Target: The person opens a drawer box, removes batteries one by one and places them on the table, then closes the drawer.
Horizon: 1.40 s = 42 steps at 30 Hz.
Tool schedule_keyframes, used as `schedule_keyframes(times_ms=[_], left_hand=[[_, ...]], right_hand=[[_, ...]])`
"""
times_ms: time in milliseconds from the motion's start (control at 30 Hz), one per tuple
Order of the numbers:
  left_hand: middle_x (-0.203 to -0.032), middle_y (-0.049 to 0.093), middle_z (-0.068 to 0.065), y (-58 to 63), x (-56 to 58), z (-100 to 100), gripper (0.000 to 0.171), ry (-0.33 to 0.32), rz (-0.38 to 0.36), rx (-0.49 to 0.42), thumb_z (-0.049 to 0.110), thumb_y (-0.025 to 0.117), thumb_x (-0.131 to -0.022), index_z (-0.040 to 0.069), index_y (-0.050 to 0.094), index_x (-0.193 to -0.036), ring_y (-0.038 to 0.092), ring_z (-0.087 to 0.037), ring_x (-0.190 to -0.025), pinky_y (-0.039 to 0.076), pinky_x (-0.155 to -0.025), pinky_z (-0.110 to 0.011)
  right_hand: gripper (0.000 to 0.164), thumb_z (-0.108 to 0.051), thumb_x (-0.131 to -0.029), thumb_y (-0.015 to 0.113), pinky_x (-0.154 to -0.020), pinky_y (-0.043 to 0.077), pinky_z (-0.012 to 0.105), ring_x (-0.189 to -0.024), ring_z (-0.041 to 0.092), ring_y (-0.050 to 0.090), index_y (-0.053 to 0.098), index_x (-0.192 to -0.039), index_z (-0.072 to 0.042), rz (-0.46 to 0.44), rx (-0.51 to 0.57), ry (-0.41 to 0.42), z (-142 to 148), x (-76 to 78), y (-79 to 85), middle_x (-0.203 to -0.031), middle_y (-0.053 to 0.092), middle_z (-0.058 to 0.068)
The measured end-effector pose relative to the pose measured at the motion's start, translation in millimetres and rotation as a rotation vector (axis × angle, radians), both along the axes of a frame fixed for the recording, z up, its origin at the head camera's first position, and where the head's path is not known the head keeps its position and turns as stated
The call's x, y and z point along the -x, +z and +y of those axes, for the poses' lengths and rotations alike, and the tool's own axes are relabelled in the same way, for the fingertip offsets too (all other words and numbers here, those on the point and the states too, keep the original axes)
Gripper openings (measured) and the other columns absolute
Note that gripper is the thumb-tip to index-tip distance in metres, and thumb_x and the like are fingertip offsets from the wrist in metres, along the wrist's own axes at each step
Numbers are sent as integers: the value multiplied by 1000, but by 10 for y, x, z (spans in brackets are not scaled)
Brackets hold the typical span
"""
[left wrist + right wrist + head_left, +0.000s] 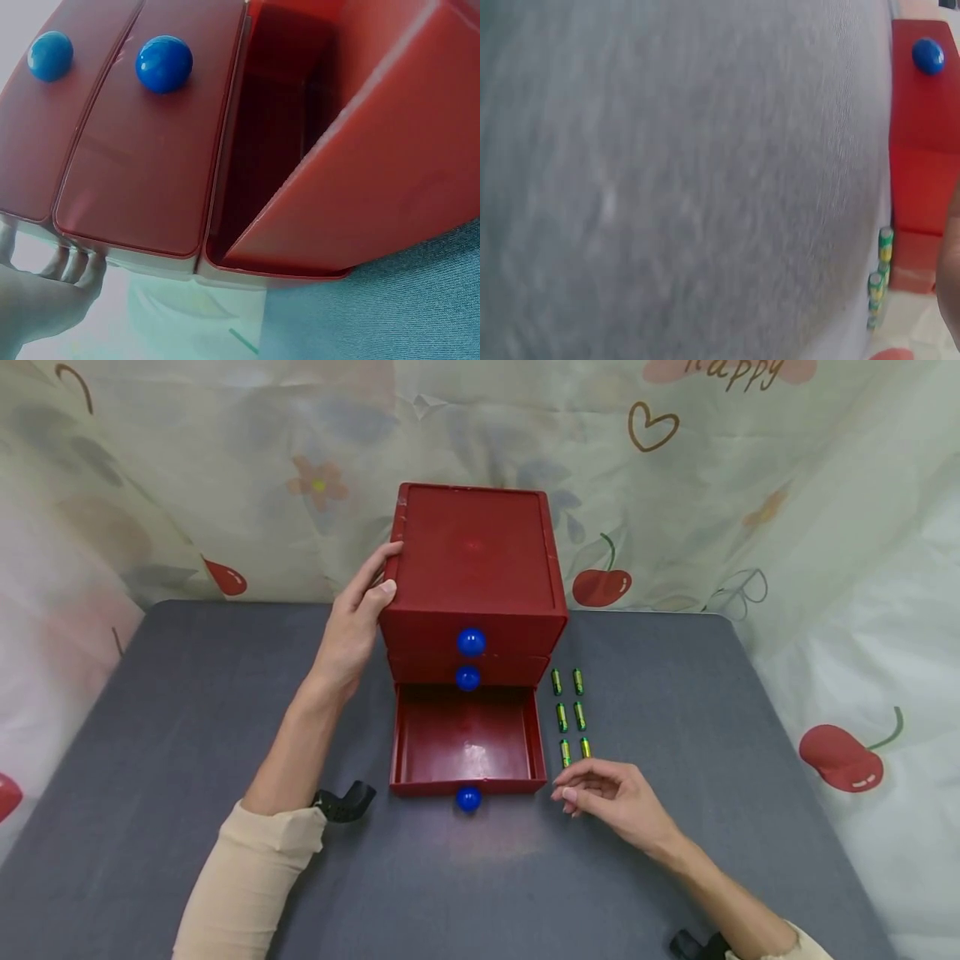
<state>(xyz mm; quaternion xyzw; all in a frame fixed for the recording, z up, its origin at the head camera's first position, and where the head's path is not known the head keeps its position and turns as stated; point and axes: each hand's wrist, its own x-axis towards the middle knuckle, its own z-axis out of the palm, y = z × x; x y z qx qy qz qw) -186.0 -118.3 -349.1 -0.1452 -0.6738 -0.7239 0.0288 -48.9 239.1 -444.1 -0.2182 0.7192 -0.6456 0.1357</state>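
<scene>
A red drawer cabinet with round blue knobs stands at the back middle of the grey table. Its bottom drawer is pulled out and bare inside; the two drawers above are closed. My left hand rests on the cabinet's left side, thumb and a finger at the top edge. In the left wrist view more of its fingers touch the side wall. Right of the drawer, several green-and-yellow batteries lie in two columns. My right hand, fingers loosely bent, hovers beside the nearest batteries with nothing visible in it.
The grey table ends at a patterned curtain behind the cabinet and along both sides. Black straps sit at both wrists, near the sleeve cuffs.
</scene>
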Motion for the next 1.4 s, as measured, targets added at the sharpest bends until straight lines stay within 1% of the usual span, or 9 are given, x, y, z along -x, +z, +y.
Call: schedule_keyframes(times_ms=[133,267,367,467,667,800,967,1100,1400], left_hand=[[-151,41,3,6,4,8,46,1,-3,-2,27,46,-103,29,45,-149,43,-20,-132,34,-109,-42],[-151,41,4,7,3,15,47,1,-6,-6,28,46,-103,30,45,-149,42,-19,-133,34,-109,-43],[-151,40,4,8,0,22,46,0,-4,-6,28,47,-103,30,45,-149,42,-19,-133,35,-109,-43],[-152,40,4,13,-5,29,47,-1,-5,-5,28,46,-103,30,45,-149,42,-18,-133,34,-109,-43],[-152,39,6,15,-11,15,46,13,-4,-4,26,46,-103,30,45,-149,42,-16,-134,30,-111,-42],[-153,39,6,13,-14,10,46,8,-1,-5,26,46,-103,29,45,-149,41,-16,-135,30,-111,-42],[-153,38,7,16,-20,8,47,8,-7,-1,27,46,-103,30,44,-150,41,-16,-135,31,-111,-43],[-153,38,7,9,-21,6,47,8,-8,2,27,46,-103,30,44,-150,41,-16,-135,32,-111,-43],[-153,38,6,0,-13,9,47,5,-12,2,27,46,-103,30,44,-150,40,-16,-135,32,-111,-44]], right_hand=[[20,-1,-94,65,-69,59,36,-77,36,68,67,-111,9,-52,-20,-5,-55,-39,2,-98,69,29],[20,-2,-96,63,-68,59,36,-75,36,67,68,-114,5,-62,-25,8,-91,-71,-2,-100,70,28],[22,-1,-97,61,-67,59,36,-74,31,67,66,-116,8,-65,-18,33,-129,-101,-4,-101,70,28],[24,-3,-97,60,-67,59,35,-75,27,68,65,-117,10,-88,-3,52,-189,-126,-8,-102,70,27],[24,-5,-99,59,-66,58,35,-75,31,68,65,-118,10,-109,2,84,-319,-172,-31,-102,71,24],[25,-8,-99,59,-66,58,35,-75,31,68,67,-118,8,-153,-21,86,-391,-206,-54,-101,72,22],[27,-12,-102,55,-68,58,37,-75,29,68,67,-118,7,-186,-42,91,-476,-207,-108,-101,72,20],[28,-13,-102,56,-68,59,36,-76,28,69,67,-117,7,-210,-48,85,-540,-190,-156,-100,73,19],[34,-18,-103,55,-77,58,39,-85,22,72,64,-122,9,-332,-14,105,-692,-168,-204,-107,70,23]])
